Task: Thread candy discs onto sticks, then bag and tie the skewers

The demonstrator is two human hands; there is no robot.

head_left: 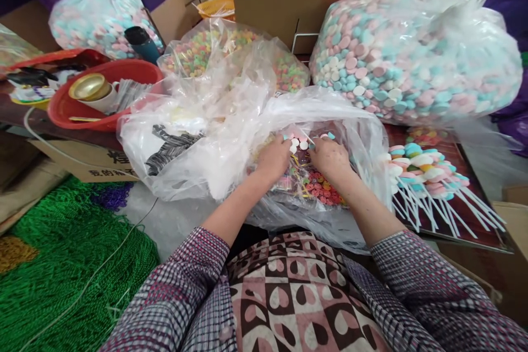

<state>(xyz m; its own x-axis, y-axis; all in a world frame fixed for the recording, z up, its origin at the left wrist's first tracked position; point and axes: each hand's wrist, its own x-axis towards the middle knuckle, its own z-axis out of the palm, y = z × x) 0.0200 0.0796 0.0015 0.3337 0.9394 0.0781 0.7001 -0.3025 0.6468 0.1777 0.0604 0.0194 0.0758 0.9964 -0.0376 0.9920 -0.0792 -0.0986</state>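
Handling (est): pastel discs [303, 144] prob v light, soft + springy, marshmallow-like; surface likely dry, not slippery; could dent or tear under a hard pinch. Best hold = rim or flat faces, thumb vs index, low force. White stick [305, 136] prob light, fairly stiff, thin enough to roll btwn fingers; might bend if pushed off-axis, so take it close to one end.

Posn: discs in a small group btwn L hand [275, 158] + R hand [329, 157], within crumpled clear plastic sheeting [367, 143], just beyond the red-orange rings [324, 187] as seen from the body. Stick aslant by the discs, one end at R fingertips.

L hand: fingers curled, tips at discs; can't tell if closed on one. R hand: fingers bent inward, tips by stick; looks like a pinch but can't confirm. Hands near each other, apart.

Look: discs round, flat-faced, matte, in white, pink + pale blue; some part-hidden by fingers. Stick plain white, straight. Similar colours in big clear bag [371, 66] at R rear, also on stick-mounted candies [429, 170] to R
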